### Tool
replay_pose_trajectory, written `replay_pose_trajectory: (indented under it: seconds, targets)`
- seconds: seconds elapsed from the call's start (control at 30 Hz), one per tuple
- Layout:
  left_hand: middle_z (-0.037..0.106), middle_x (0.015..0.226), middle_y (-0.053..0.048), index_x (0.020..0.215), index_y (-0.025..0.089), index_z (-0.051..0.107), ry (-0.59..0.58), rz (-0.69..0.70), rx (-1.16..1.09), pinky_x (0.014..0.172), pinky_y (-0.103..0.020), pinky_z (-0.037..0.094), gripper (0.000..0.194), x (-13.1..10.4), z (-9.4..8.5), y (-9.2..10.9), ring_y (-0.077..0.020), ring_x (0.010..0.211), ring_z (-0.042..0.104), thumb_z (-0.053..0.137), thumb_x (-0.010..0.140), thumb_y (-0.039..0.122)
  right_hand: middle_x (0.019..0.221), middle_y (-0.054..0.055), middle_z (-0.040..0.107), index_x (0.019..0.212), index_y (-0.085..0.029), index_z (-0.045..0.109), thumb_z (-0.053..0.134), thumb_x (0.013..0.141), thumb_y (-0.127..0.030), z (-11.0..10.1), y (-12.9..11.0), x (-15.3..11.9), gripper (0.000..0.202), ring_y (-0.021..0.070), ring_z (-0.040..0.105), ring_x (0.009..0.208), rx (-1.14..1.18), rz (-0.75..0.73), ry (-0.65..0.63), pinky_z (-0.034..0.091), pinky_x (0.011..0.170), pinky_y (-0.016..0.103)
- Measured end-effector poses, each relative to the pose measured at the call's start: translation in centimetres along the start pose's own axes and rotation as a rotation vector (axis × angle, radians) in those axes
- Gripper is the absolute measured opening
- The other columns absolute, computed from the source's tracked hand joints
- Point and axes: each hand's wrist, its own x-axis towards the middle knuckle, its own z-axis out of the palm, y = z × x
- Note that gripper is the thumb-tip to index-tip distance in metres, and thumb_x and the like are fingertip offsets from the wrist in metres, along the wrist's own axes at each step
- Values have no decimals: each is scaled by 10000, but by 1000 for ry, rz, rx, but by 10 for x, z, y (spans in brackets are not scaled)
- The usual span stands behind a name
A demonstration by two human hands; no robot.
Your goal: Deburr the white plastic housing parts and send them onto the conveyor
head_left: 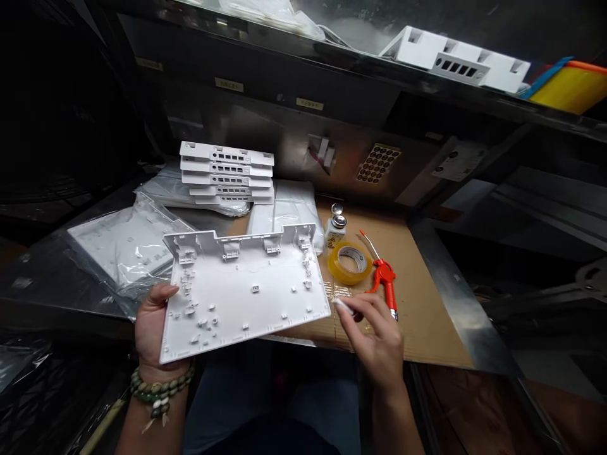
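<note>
Just right of the sideways-long white panel (246, 291) the left hand (153, 328) grips, the right hand (377, 335) pinches a white piece (343, 306).

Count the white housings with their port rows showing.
6: five in the stack behind the held panel, one housing on the upper shelf. Others may be hidden.

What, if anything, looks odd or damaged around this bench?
Mainly the pump bottle behind the yellow packing tape: its metal lid looks flipped up, apparently leaving the top uncovered. I see no spill, and the white plastic housing in the left hand shows no obvious damage.
</note>
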Motion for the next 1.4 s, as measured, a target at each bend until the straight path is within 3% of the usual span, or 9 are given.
replay_pose_trajectory:
  seconds: [0.23, 0.37, 0.6, 0.8, 0.87, 0.97, 1.07, 1.17, 1.4]
  targets:
    - [752, 1212, 148, 1511, 515, 469, -164, -121, 24, 1089, -534, 509, 911, -6, -25, -7, -334, 1327, 602, 509, 696, 111, 962, 32, 689, 1035, -247, 781, 727, 936, -196, -6, -8, 42, 125, 159, 645, 842, 30, 1, 258, 547, 698, 318]
    - [751, 1200, 159, 1501, 550, 464, -213, -156, 36, 1063, -548, 534, 942, -9, -32, -16, -338, 1324, 604, 497, 677, 94, 973, 34, 691, 1048, -248, 779, 703, 957, -228, 0, -14, 54, 120, 157, 649, 849, 51, -18, 241, 560, 688, 314]
    - [791, 1153, 69, 1490, 441, 538, -331, -212, 117, 1069, -582, 527, 838, -13, -15, -24, -374, 1290, 632, 513, 713, 127, 969, 40, 694, 1019, -228, 791, 722, 947, -258, 7, -3, 52, 104, 162, 660, 860, 98, 76, 254, 553, 687, 303]
    - [817, 1058, -30, 1303, 276, 727, -285, -181, 170, 1076, -557, 528, 667, -15, -3, -31, -394, 1176, 703, 575, 672, 121, 936, 47, 700, 962, -202, 793, 741, 927, -321, 3, 16, 55, 134, 163, 650, 810, 12, 141, 275, 533, 628, 290]
    - [819, 935, -42, 1130, 238, 797, -220, -169, 193, 1048, -539, 555, 549, -14, -1, -38, -388, 1094, 737, 604, 640, 84, 944, 54, 695, 968, -196, 786, 755, 915, -312, 7, 7, 57, 132, 172, 650, 823, 44, 109, 324, 537, 640, 298]
    - [795, 808, -28, 948, 235, 810, -149, -118, 233, 970, -495, 605, 397, -17, 9, -57, -356, 968, 769, 660, 633, 44, 948, 49, 686, 996, -214, 775, 743, 923, -254, 18, -25, 62, 89, 178, 647, 853, 118, 6, 300, 533, 670, 308]
    - [800, 903, -16, 1130, 265, 768, -174, -88, 290, 908, -460, 629, 545, -25, 24, -77, -321, 928, 771, 703, 644, 28, 950, 41, 671, 1029, -228, 760, 714, 939, -205, 33, -63, 68, 103, 159, 624, 810, 192, -75, 211, 530, 668, 310]
    - [794, 1039, -9, 1377, 313, 631, -225, -74, 332, 910, -421, 624, 767, -31, 34, -90, -292, 957, 765, 716, 669, 30, 929, 28, 657, 1044, -220, 745, 702, 940, -172, 45, -88, 74, 123, 135, 595, 754, 239, -136, 167, 540, 677, 302]
    - [769, 1145, -21, 1503, 322, 494, -269, -110, 355, 931, -395, 606, 881, -32, 34, -94, -277, 963, 760, 707, 693, 47, 912, 26, 652, 1001, -200, 746, 688, 942, -150, 53, -83, 76, 97, 121, 587, 739, 233, -96, 150, 528, 647, 268]
